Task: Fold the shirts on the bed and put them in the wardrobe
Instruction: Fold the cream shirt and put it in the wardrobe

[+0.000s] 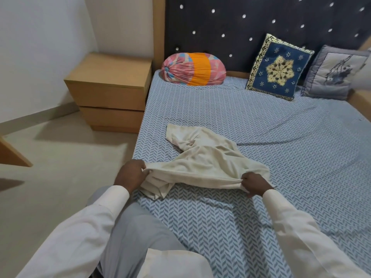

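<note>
On the bed (pixel 271 141) your first hazard is its left edge: you are working right beside it, so a hard tug toward you could drag cloth off onto the floor. Its sheet is a blue-grey herringbone print, smooth near you but rippled in long creases toward the right, and a fold laid over such a ridge would likely come out crooked. Beside the bed stands a boxy, plain wooden nightstand (pixel 108 87), well apart from your work.

The cream shirt (pixel 202 159) lies on the near left part of the bed, soft, limp and crumpled. One sleeve is thrown out flat toward the headboard, and a wad is bunched below your left hand. Fold now and that wad probably gets trapped, leaving a lumpy result.

A pleated pink-and-orange bolster (pixel 192 69) and a stiff embroidered blue cushion (pixel 279 67) sit far back, out of the way.

Your left hand (pixel 131 173) grips one gathered end of the shirt's near edge, and your right hand (pixel 255 184) pinches the other, with the edge stretched between them. If either grip slips, that edge sags and skews. No wardrobe is in view.
</note>
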